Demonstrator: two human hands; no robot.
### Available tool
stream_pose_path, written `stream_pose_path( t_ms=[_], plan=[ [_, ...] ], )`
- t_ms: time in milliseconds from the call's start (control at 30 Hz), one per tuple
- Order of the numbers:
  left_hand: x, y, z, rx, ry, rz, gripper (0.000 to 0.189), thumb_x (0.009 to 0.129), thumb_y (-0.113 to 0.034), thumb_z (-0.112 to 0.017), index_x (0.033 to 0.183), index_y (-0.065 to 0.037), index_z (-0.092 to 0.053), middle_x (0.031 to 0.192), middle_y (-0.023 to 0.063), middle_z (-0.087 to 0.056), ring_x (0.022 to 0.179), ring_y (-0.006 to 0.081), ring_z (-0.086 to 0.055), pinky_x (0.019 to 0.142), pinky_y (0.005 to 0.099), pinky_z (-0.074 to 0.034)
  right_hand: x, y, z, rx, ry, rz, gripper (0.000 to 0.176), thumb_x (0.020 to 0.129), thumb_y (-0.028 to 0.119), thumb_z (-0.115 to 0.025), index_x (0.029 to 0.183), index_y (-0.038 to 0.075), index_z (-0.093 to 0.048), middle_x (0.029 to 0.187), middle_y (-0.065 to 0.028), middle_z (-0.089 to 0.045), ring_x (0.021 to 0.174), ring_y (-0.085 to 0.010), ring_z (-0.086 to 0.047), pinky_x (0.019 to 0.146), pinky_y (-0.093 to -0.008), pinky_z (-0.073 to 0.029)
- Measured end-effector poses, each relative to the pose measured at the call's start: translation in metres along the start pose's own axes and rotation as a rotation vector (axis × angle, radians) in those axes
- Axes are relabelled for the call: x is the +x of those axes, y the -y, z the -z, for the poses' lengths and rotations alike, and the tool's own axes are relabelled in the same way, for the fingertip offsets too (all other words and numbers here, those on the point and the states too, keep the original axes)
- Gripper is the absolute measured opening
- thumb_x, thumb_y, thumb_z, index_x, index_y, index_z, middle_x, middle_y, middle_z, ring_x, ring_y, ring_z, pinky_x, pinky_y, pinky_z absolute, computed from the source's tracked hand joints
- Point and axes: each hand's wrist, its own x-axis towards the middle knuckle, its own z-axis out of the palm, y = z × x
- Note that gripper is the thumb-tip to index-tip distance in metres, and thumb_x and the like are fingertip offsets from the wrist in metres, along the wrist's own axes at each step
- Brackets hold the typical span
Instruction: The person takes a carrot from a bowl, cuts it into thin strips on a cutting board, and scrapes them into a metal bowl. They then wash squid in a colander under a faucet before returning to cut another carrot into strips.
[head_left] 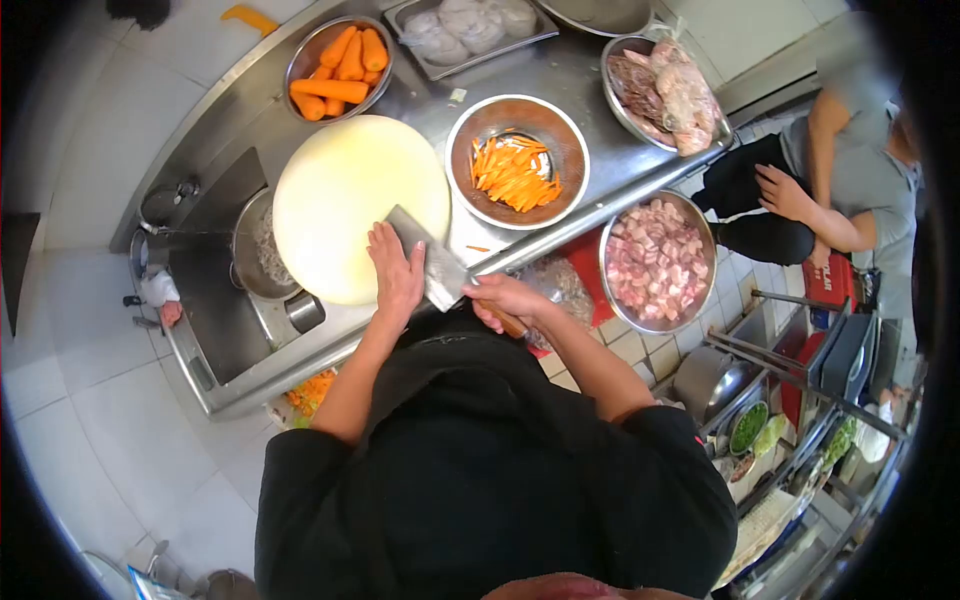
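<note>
A cleaver [440, 268] with a wide steel blade and a wooden handle lies across the near right edge of a round pale cutting board [355, 205]. My right hand [508, 303] is closed around its handle. My left hand [398, 268] lies with fingers stretched out along the blade's left side, seemingly touching it; whether anything is under the palm is hidden. Just beyond the blade stands a steel bowl [578, 135] holding orange carrot strips [512, 175]. One loose carrot strip [478, 248] lies on the counter near the blade.
Whole carrots fill a bowl [297, 48] behind the board. A tray [480, 68] of bagged white food and a bowl of meat [660, 90] stand farther back. To the left is a sink [215, 320] with a pot. Diced meat [657, 262] sits at right, near a seated person [850, 180].
</note>
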Motion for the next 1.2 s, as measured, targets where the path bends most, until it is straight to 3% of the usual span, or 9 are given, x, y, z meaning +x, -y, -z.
stream_pose_path(
  t_ms=[100,233,333,433,467,633,767,967,1200],
  plan=[
    [0.005,-0.015,-0.005,-0.013,-0.031,-0.009,0.079,0.106,-0.040,-0.054,0.158,0.012,-0.025,0.165,0.0381,-0.019,0.155,0.0533,-0.013,0.126,0.0597,-0.012,-0.002,0.005,-0.003,-0.011,-0.035,0.044,0.029,0.103,0.032,-0.067,0.099,0.008,-0.053,0.063,-0.0044,-0.057,0.045,-0.0135,-0.054,0.040,-0.0295,-0.046],
    [0.040,-0.067,-0.001,-0.136,0.028,-0.372,0.074,0.106,-0.038,-0.054,0.157,0.010,-0.030,0.164,0.0339,-0.027,0.155,0.0515,-0.020,0.124,0.0629,-0.017,-0.061,0.013,-0.003,0.080,-0.217,0.183,0.022,0.105,0.028,-0.064,0.101,0.009,-0.055,0.063,-0.0022,-0.056,0.044,-0.0121,-0.052,0.040,-0.0271,-0.043],
    [0.090,-0.079,-0.025,0.000,0.122,-0.465,0.058,0.103,-0.029,-0.059,0.147,0.008,-0.048,0.158,0.0306,-0.040,0.151,0.0496,-0.031,0.123,0.0601,-0.025,-0.110,0.008,0.021,0.170,-0.431,0.306,0.017,0.106,0.025,-0.062,0.102,0.010,-0.056,0.061,-0.0001,-0.052,0.044,-0.0114,-0.049,0.040,-0.0262,-0.041],
    [0.102,-0.088,-0.019,-0.024,0.011,-0.685,0.040,0.098,-0.018,-0.064,0.128,0.008,-0.064,0.147,0.0288,-0.055,0.142,0.0475,-0.045,0.117,0.0544,-0.037,-0.145,-0.006,0.044,0.192,-0.608,0.349,0.017,0.105,0.026,-0.062,0.105,0.009,-0.058,0.061,-0.0013,-0.053,0.044,-0.0124,-0.050,0.040,-0.0275,-0.041],
    [0.094,-0.093,-0.014,-0.093,-0.040,-0.769,0.022,0.094,-0.010,-0.066,0.110,0.004,-0.071,0.127,0.0236,-0.067,0.122,0.0413,-0.062,0.102,0.0487,-0.050,-0.153,-0.013,0.052,0.205,-0.622,0.358,0.019,0.105,0.027,-0.062,0.107,0.008,-0.059,0.061,-0.0015,-0.054,0.044,-0.0124,-0.050,0.040,-0.0271,-0.041],
    [0.033,-0.057,-0.046,0.154,0.577,-0.477,0.019,0.095,-0.016,-0.063,0.102,-0.002,-0.074,0.100,0.0211,-0.070,0.094,0.0420,-0.068,0.085,0.0516,-0.055,-0.158,-0.032,0.049,0.167,-0.662,0.414,0.018,0.105,0.027,-0.063,0.107,0.009,-0.062,0.062,-0.0019,-0.056,0.045,-0.0125,-0.052,0.042,-0.0269,-0.043],
    [0.030,-0.061,-0.060,0.301,0.526,-0.399,0.022,0.091,-0.007,-0.057,0.104,0.005,-0.069,0.113,0.0267,-0.066,0.095,0.0420,-0.073,0.082,0.0523,-0.060,-0.146,-0.035,0.033,0.265,-0.612,0.437,0.019,0.103,0.027,-0.067,0.105,0.008,-0.063,0.064,-0.0018,-0.058,0.047,-0.0122,-0.054,0.044,-0.0270,-0.044],
    [0.042,-0.061,-0.071,0.346,0.612,-0.344,0.022,0.087,-0.009,-0.057,0.096,0.004,-0.072,0.104,0.0281,-0.071,0.095,0.0439,-0.071,0.088,0.0514,-0.057,-0.138,-0.039,0.031,0.211,-0.607,0.408,0.021,0.103,0.027,-0.066,0.109,0.007,-0.063,0.062,-0.0014,-0.057,0.047,-0.0121,-0.054,0.045,-0.0278,-0.045],
    [0.037,-0.081,-0.038,0.330,0.578,-0.411,0.021,0.083,-0.015,-0.064,0.087,0.003,-0.073,0.091,0.0267,-0.072,0.086,0.0429,-0.073,0.081,0.0514,-0.059,-0.143,-0.024,0.032,0.162,-0.685,0.413,0.021,0.102,0.025,-0.067,0.108,0.005,-0.063,0.062,-0.0019,-0.056,0.047,-0.0123,-0.053,0.045,-0.0284,-0.045]
  ],
)
